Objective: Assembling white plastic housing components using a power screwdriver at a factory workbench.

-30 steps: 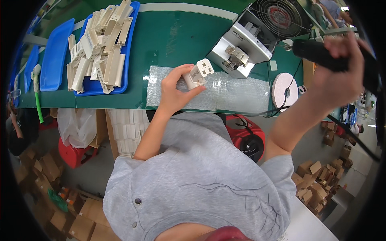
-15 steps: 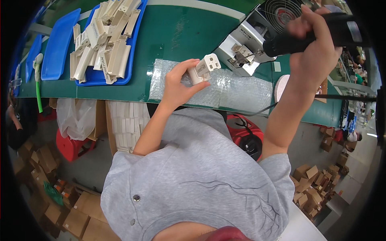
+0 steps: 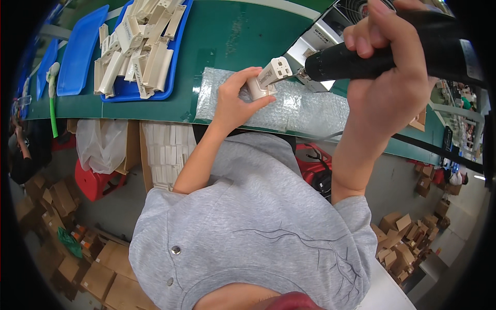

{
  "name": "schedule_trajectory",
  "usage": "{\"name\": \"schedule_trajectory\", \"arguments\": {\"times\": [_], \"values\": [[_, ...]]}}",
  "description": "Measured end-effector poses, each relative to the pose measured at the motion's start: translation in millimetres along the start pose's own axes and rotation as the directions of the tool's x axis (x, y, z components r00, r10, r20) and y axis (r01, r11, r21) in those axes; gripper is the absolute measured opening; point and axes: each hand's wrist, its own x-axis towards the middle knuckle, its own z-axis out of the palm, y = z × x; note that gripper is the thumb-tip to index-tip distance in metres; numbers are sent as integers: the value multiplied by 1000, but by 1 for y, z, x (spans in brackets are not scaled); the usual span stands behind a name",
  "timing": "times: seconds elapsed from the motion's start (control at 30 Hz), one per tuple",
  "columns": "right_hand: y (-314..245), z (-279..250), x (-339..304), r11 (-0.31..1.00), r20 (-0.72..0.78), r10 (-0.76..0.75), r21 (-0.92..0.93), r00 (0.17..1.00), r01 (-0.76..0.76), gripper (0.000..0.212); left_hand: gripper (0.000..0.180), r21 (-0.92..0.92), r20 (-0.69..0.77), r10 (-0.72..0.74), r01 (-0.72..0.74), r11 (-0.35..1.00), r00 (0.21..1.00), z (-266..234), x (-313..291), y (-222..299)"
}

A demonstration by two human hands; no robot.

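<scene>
My left hand [image 3: 233, 103] grips a white plastic housing [image 3: 267, 78] between thumb and fingers, just above the bubble wrap. Several square holes show in the end of the housing, which is tilted up to the right. In my right hand [image 3: 385, 90] is a black electric screwdriver [image 3: 338, 62], lying almost level and pointing left. Its thin bit reaches the right side of the housing; whether it touches a screw is too small to tell. Behind the screwdriver stands a silver metal machine [image 3: 295, 50], partly covered by it.
A blue tray [image 3: 168, 82] heaped with cream plastic pieces [image 3: 155, 64] stands at the far left, beside another blue tray [image 3: 82, 51]. Bubble wrap [image 3: 315, 111] lies on the green table [image 3: 222, 31]. A black cable [image 3: 434, 147] crosses at the right. White parts fill a carton [image 3: 163, 155] below the table.
My right hand has brought the screwdriver left and down, away from the silver machine, so its bit is at the housing. My left hand keeps hold of the housing, nearly unmoved.
</scene>
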Motion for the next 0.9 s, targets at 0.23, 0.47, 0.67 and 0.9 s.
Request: {"name": "schedule_trajectory", "arguments": {"times": [0.23,0.47,0.67,0.9], "values": [[5,0,3,999,-27,23,-26,999,-24,27,62,8,5,4,-4,1000,1000,1,2,2],[20,-6,5,998,45,25,57,999,-27,27,63,26,2,35,-35,999,999,2,2,0],[24,-10,5,999,134,11,52,991,-18,26,61,46,11,54,-55,997,998,2,4,3],[27,-21,0,986,155,15,160,988,-40,32,59,-37,23,6,-5,999,1000,2,3,-1]]}}
